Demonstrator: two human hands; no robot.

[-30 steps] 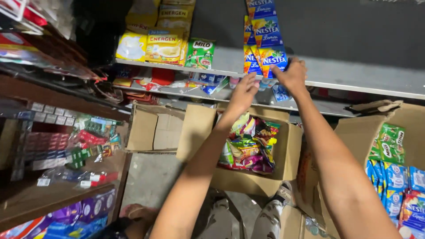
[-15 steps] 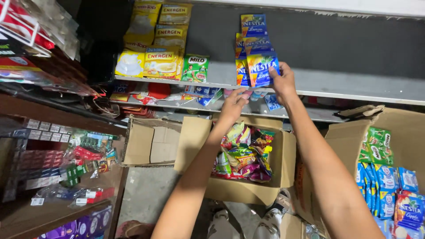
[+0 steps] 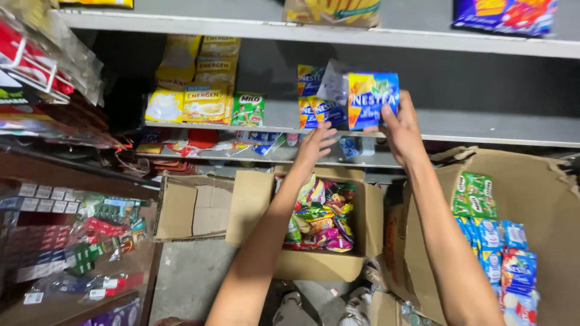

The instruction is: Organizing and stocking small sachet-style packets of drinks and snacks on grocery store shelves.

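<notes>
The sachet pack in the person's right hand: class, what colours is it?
Blue and yellow with white lettering, the sachet pack in the right hand, seen in the head view.

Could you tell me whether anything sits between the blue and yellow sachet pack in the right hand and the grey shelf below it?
Nothing visible does. The right hand holds the blue and yellow sachet pack just above the grey shelf, whose surface to the right is bare. Similar packs stand immediately left, where the left hand reaches.

I see a blue-yellow sachet pack point(image 3: 373, 107) at the grey shelf point(image 3: 483, 128); yellow packs point(image 3: 205, 105) and a green pack point(image 3: 248, 109) stand left.
</notes>
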